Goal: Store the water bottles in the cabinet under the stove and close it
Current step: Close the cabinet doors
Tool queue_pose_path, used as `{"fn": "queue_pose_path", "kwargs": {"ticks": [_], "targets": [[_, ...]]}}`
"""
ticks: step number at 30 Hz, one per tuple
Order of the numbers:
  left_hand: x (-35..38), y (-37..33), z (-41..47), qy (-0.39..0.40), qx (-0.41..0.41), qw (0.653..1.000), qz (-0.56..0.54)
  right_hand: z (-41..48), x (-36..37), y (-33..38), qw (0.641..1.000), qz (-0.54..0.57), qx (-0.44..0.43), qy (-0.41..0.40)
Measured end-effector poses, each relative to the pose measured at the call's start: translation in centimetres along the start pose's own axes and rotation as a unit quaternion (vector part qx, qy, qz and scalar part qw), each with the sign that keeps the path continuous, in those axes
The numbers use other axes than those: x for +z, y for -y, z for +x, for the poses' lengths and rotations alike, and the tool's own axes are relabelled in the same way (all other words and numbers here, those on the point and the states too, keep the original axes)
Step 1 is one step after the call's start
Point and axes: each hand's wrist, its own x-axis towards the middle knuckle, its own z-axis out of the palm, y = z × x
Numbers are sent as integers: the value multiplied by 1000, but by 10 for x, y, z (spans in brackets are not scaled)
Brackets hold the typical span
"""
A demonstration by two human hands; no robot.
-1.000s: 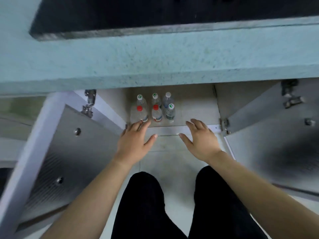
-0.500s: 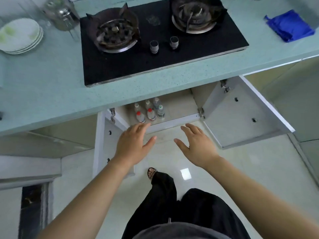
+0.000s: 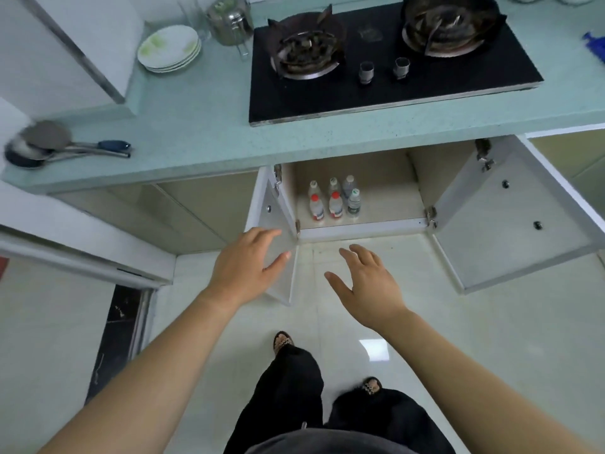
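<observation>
water bottles [image 3: 334, 199]: six, upright, two rows of three, packed close on the left part of the cabinet [image 3: 386, 194] floor, under the stove [image 3: 386, 90].
doors: left door [image 3: 278, 224] and right door [image 3: 510, 231] both swung open.
left grip [image 3: 244, 268]: mine, empty, fingers straight, over the left door's free edge; contact, cannot tell.
right grip [image 3: 370, 286]: mine, empty, fingers spread and relaxed, above the floor before the opening.
desk [image 3: 196, 119]: plates [image 3: 168, 49] stacked left of the stove.

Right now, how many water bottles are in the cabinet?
6 water bottles in the cabinet: front row of three, back row of three, at its left. Others could be hidden.
</observation>
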Motion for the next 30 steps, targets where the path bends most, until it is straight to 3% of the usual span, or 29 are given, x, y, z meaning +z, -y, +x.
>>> {"fn": "queue_pose_path", "kwargs": {"ticks": [4, 9, 17, 30], "targets": [[-13, 38, -21, -3, -29, 999, -20, 7, 9, 40, 1000, -7, -7, -21], [-14, 105, -24, 12, -5, 999, -50, 26, 42, 93, 999, -16, 25, -29], [-29, 213, 31, 82, 99, 992, -15, 62, 115, 174, 992, 2, 124, -30], [1, 231, 115, 193, 139, 971, -3, 151, 150, 166, 974, 55, 214, -44]]}}
